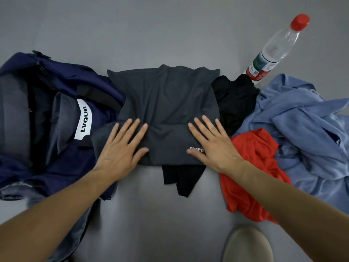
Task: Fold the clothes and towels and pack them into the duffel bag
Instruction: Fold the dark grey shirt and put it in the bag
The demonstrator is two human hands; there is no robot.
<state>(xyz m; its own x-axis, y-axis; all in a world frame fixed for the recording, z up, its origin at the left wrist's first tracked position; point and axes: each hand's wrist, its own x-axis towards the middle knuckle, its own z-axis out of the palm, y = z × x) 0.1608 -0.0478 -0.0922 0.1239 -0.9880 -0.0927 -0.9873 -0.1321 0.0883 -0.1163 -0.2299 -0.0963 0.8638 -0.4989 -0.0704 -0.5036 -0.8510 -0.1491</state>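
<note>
Left hand (120, 148) and right hand (214, 148) press flat, fingers spread, on the grey shirt (164, 99) — the duffel bag (62, 159) lies toward the tabletop's left edge, nearer the left hand.

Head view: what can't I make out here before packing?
Head view:
- Duffel bag: left side cut by the frame edge; its inside is dark.
- Shirt print: part covered by right hand.
- Black garment: mostly under the grey shirt; type unclear.
- Bottle base: behind the black garment.
</note>
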